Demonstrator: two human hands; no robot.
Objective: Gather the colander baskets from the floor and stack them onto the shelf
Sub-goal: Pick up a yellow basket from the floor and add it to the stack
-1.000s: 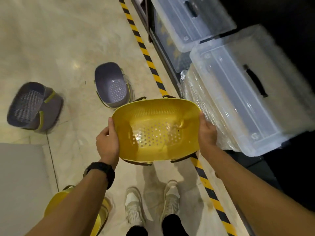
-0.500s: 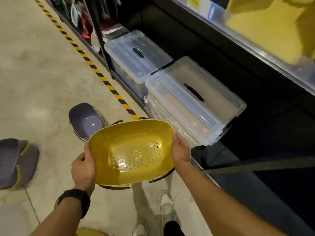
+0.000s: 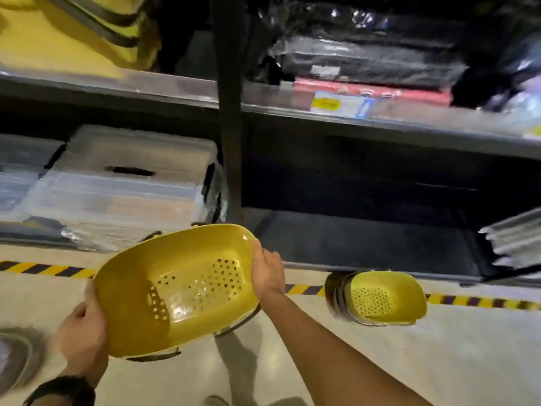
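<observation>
Colander basket, yellow, is carried over the floor in front of the racking. Left hand grips the near-left end of its rim and right hand grips the far-right end, so the long axis runs diagonally, low-left to high-right, mouth tilted up toward the camera. Perforated bottom, dark handles underneath. Likely target is the yellow stack on the upper shelf, up and left of the basket, so the left hand is nearer. Second yellow colander lies on the floor to the right by the hazard tape. Grey colander sits at the lower-left edge, blurred.
</observation>
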